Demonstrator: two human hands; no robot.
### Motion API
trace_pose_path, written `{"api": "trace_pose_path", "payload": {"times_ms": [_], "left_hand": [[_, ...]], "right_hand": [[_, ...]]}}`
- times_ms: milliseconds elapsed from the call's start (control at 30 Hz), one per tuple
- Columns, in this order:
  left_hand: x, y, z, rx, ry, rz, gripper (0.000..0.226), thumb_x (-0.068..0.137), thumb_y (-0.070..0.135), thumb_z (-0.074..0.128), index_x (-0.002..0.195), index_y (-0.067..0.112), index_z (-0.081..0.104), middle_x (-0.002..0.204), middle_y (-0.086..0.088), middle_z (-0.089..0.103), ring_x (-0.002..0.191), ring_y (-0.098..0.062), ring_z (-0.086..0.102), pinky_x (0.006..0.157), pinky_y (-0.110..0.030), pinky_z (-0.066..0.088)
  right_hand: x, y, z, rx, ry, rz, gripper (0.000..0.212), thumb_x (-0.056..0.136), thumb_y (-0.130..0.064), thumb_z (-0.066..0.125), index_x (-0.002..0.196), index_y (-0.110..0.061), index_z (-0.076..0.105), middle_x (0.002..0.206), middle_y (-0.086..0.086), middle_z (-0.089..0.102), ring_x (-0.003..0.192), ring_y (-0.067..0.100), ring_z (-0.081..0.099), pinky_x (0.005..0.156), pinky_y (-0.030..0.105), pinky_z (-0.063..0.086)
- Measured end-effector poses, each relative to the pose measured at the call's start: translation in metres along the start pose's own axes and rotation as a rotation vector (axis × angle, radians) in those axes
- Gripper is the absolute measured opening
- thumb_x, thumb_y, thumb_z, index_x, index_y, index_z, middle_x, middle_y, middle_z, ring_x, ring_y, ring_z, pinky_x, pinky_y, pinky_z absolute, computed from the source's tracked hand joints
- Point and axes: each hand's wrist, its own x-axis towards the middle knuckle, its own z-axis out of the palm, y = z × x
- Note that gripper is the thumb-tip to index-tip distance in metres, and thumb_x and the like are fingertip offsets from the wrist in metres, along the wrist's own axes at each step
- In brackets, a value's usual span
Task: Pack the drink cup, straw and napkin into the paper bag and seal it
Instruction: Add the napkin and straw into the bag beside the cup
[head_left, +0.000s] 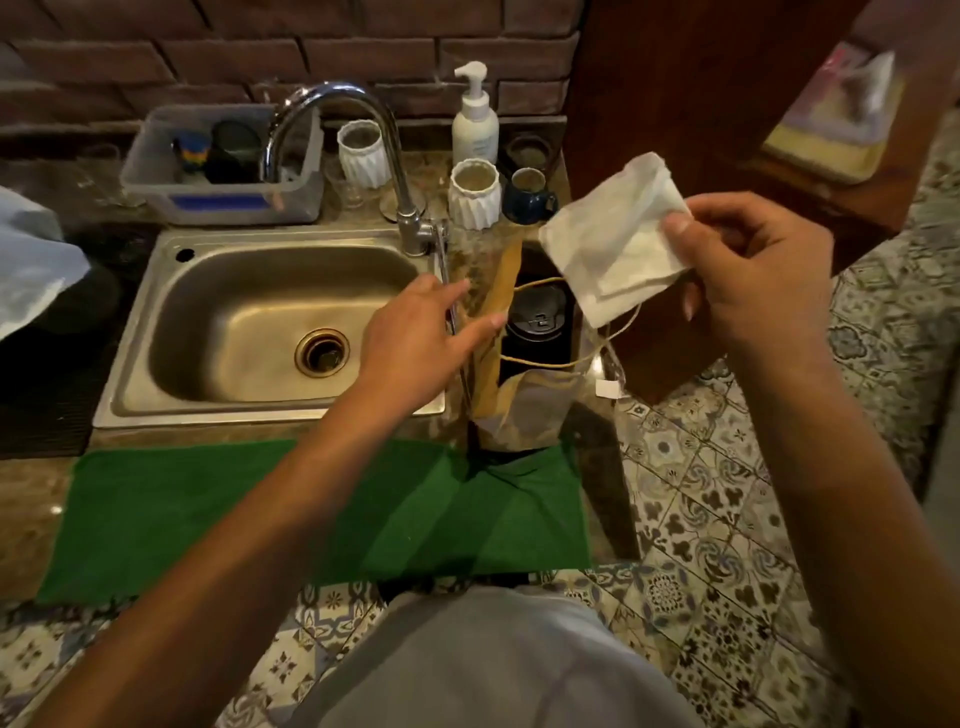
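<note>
A brown paper bag (511, 410) stands open on the counter right of the sink, its twine handles loose over the mouth. Inside it I see the dark lid of the drink cup (537, 319). My right hand (748, 265) pinches a folded white napkin (615, 244) by its right edge, holding it in the air above the bag's mouth. My left hand (421, 332) rests with spread fingers against the bag's left rim; whether it grips the rim is unclear. A thin straw-like rod (451, 306) runs down beside that hand, partly hidden.
A steel sink (218, 322) with a curved tap (400, 171) lies to the left. White ribbed cups (474, 195), a pump bottle (474, 117) and a plastic tub (218, 166) crowd the back. A green cloth (260, 509) covers the counter's front edge. A wooden post (701, 104) stands right.
</note>
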Motion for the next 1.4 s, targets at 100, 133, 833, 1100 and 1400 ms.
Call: {"api": "trace_pose_path", "payload": {"times_ms": [100,133,833,1100,1400], "left_hand": [[0.005,0.013,0.011,0.151,-0.044,-0.057,0.086,0.083,0.080,0.047,0.147,0.022,0.048,0.130,-0.006,0.057,0.116,-0.027,0.060,0.078,-0.038,0.049],[0.007,0.016,0.014,0.155,-0.056,-0.081,0.086,0.083,0.079,0.049,0.148,0.022,0.047,0.132,-0.007,0.056,0.118,-0.027,0.058,0.081,-0.039,0.050],[0.003,-0.002,0.024,-0.557,-0.156,-0.358,0.024,0.093,0.011,0.054,0.102,0.011,0.077,0.080,-0.008,0.070,0.068,-0.018,0.060,0.068,-0.031,0.050],[0.001,-0.010,0.024,-0.513,-0.121,-0.299,0.027,0.092,0.012,0.054,0.106,0.015,0.077,0.087,-0.008,0.074,0.077,-0.023,0.066,0.075,-0.041,0.056],[-0.005,-0.007,0.024,-0.395,-0.089,-0.182,0.033,0.095,0.013,0.054,0.120,0.018,0.074,0.101,-0.006,0.075,0.088,-0.024,0.070,0.078,-0.035,0.058]], "right_hand": [[0.013,0.016,-0.004,-0.040,0.016,0.043,0.010,0.093,-0.027,0.071,0.101,-0.020,0.073,0.068,-0.008,0.070,0.044,0.010,0.053,0.045,0.024,0.045],[0.015,0.020,-0.003,-0.049,0.011,0.057,0.010,0.094,-0.026,0.071,0.101,-0.021,0.073,0.070,-0.008,0.070,0.045,0.008,0.055,0.046,0.022,0.047],[0.009,0.039,0.071,-0.582,-0.206,-0.233,0.021,0.098,-0.036,0.058,0.112,-0.025,0.068,0.094,-0.004,0.075,0.082,0.016,0.070,0.072,0.040,0.059],[0.008,0.043,0.075,-0.980,-0.680,-0.537,0.018,0.097,-0.027,0.057,0.110,-0.022,0.069,0.094,0.007,0.074,0.108,0.029,0.064,0.101,0.040,0.043],[0.025,0.032,0.102,-1.127,-1.044,-0.346,0.016,0.092,-0.020,0.065,0.106,-0.025,0.071,0.081,-0.007,0.054,0.086,0.023,0.063,0.067,0.033,0.041]]}}
